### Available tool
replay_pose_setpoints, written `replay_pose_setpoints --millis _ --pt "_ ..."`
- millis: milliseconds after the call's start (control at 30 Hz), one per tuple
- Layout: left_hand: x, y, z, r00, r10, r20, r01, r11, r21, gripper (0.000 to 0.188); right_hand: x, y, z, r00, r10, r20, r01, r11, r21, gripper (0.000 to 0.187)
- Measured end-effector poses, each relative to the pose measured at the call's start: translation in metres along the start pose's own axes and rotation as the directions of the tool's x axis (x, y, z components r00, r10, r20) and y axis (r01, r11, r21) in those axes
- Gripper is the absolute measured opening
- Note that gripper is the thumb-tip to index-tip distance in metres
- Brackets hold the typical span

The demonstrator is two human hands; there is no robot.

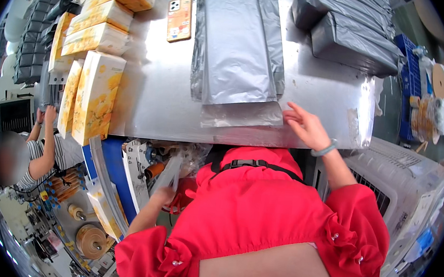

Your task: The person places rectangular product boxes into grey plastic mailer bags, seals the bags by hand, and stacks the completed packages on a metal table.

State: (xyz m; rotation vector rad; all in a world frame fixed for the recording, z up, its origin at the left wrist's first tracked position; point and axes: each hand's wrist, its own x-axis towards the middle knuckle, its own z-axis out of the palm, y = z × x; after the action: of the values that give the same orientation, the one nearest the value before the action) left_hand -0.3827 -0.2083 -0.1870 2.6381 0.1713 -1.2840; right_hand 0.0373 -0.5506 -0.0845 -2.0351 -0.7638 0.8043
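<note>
My right hand (307, 127) is open above the near edge of the metal table, its fingers apart. Its fingertips are beside the lower right corner of a stack of flat grey plastic bags (238, 45). The front flap of the bags lies toward me. My left hand (163, 195) hangs below the table edge at my left side, next to a translucent plastic strip (171, 173). Its fingers are mostly hidden, so whether it grips the strip does not show.
Flower-printed white-and-yellow packs (98, 93) stand along the table's left side. A phone in an orange case (179, 20) lies near the bags. Grey wrapped parcels (354, 44) sit at the far right. A co-worker (54, 155) is at the left, beside machinery. A pale grey machine (393, 174) stands right.
</note>
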Motion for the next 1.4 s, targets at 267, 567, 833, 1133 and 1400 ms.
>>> replay_pose_setpoints --millis 267,567,833,1133,1400 --pt "0.071 0.074 -0.322 0.291 0.736 -0.612 -0.358 0.677 0.643 0.025 0.075 -0.023 -0.028 0.476 -0.763 0.438 0.768 0.117 -0.630 0.030" --pt "0.157 0.085 -0.340 0.365 -0.276 -0.889 -0.613 0.647 -0.453 0.025 0.133 -0.018 0.005 0.731 -0.129 -0.670 0.293 0.946 0.137 0.028" --pt "0.183 0.084 -0.368 0.411 -0.323 -0.852 -0.501 0.701 -0.507 0.046 0.172 -0.007 -0.016 0.851 0.171 -0.496 -0.100 0.981 0.167 0.038" --pt "0.126 0.192 -0.354 0.536 0.053 -0.842 -0.836 0.172 -0.521 0.070 0.083 -0.062 -0.070 0.889 -0.146 -0.434 0.361 0.806 0.469 0.097" --pt "0.262 0.224 -0.495 0.776 0.183 -0.603 -0.573 -0.195 -0.796 0.083 -0.089 -0.024 -0.177 0.873 -0.059 -0.484 -0.242 0.809 -0.535 0.088"
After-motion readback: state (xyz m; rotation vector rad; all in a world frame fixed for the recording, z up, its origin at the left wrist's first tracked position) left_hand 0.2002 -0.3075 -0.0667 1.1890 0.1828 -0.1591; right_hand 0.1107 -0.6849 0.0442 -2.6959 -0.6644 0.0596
